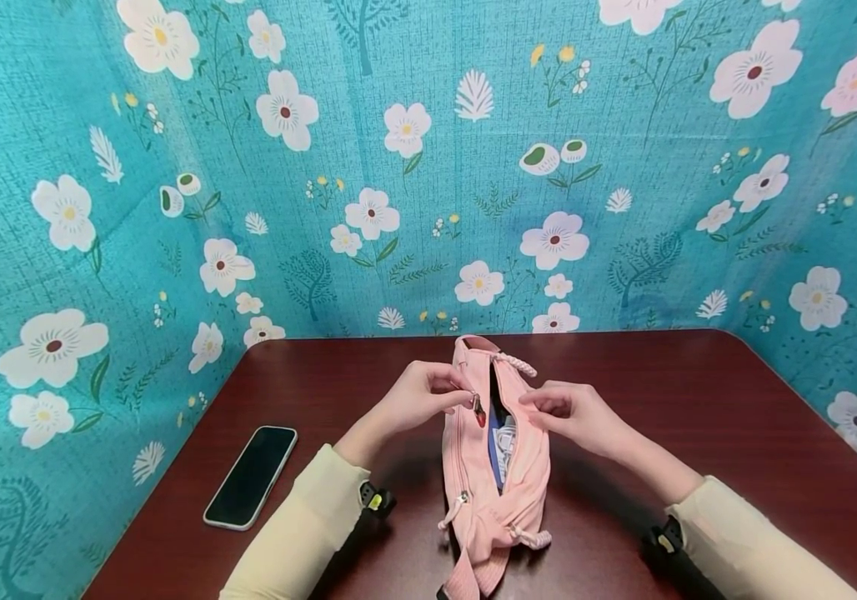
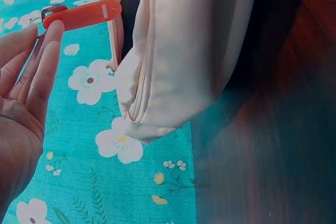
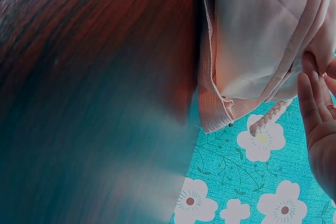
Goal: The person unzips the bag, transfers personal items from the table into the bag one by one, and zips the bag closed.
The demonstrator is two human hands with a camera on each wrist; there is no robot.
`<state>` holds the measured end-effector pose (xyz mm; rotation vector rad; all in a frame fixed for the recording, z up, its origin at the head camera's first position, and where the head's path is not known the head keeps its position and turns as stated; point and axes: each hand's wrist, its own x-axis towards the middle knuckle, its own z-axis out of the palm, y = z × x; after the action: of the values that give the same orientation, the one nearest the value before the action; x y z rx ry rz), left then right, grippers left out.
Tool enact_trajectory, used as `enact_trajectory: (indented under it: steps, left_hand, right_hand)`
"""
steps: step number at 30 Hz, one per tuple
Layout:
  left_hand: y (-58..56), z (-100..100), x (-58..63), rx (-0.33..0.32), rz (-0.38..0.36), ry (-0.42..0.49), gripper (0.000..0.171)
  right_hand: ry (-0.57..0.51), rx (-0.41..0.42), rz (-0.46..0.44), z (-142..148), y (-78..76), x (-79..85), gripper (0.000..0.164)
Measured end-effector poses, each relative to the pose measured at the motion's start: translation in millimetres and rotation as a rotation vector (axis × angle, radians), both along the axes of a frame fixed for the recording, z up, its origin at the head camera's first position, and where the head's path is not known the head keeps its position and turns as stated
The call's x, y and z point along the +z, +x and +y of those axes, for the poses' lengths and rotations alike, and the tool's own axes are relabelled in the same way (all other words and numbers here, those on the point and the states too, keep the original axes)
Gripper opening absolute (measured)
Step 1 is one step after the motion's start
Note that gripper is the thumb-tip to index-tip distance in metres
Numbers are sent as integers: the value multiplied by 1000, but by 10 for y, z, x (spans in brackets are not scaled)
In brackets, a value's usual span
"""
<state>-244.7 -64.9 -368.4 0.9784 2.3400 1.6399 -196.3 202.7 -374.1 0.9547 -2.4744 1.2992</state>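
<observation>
A pink bag (image 1: 466,454) with braided zip pulls lies on the table, its main zip open. Inside show a blue flat thing (image 1: 495,454) and a bundled white cable (image 1: 505,442). Over the opening, my left hand (image 1: 428,390) pinches a small red tag (image 2: 86,15) with a metal loop at one end, between thumb and fingers. The tag hangs down above the gap in the head view. My right hand (image 1: 574,415) pinches the right edge of the opening; in the right wrist view its fingers (image 3: 310,100) are bent at the bag's fabric.
A phone (image 1: 251,477) with a dark screen lies on the dark red wooden table (image 1: 346,367), left of the left forearm. A strap (image 1: 466,575) trails from the bag's near end. A blue flowered cloth (image 1: 428,225) hangs behind the table.
</observation>
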Motion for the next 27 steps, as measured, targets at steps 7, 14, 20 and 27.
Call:
enact_trajectory:
  steps: [7,14,20,27]
  left_hand:
    - [18,62,-69,-22,-2,1,10]
    - [53,153,-154,-34,-5,12,8]
    - [82,208,-208,-85,-21,-7,6]
    - [84,232,-262,-134,-9,-80,5]
  right_hand:
    - [-6,10,5,-4,-7,-6,24]
    - [-9,13,2,-19,7,4,23]
    - [-5,5,5,11,-50,-82,24]
    - [-11,-1,3,101,-196,-283,25]
